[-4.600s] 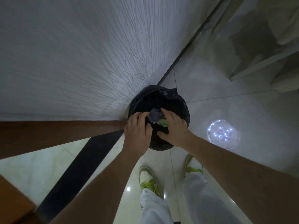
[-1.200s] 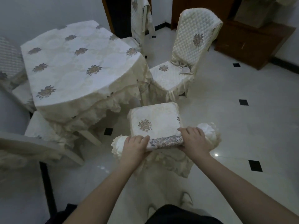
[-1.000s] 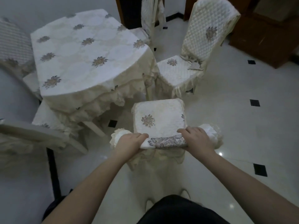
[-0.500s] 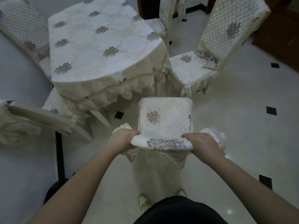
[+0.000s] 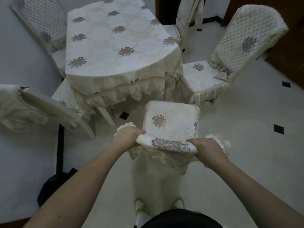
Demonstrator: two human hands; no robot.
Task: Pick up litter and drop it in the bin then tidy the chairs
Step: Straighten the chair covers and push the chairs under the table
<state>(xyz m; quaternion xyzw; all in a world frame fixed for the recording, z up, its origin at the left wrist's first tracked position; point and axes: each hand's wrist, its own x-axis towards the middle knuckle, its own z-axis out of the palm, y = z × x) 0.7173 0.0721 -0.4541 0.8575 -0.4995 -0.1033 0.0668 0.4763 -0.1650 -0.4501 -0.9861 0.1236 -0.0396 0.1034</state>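
A cream fabric-covered chair (image 5: 171,122) stands right in front of me, its seat facing the table. My left hand (image 5: 127,134) grips the left end of its backrest top and my right hand (image 5: 206,148) grips the right end. The seat's front edge is close to the tablecloth's hanging frill. The black-lined bin (image 5: 52,186) stands on the floor at lower left, partly behind my left forearm.
The cloth-covered table (image 5: 115,46) fills the upper middle. Other covered chairs stand at the right (image 5: 230,51), the back (image 5: 189,15), the upper left (image 5: 42,25) and the left (image 5: 32,104). Dark wooden furniture (image 5: 287,46) lines the right side. White tiled floor lies to the right.
Earlier both hands were at the bin. Over the last second the held chair has slid forward toward the table while both hands kept their grip on the backrest.
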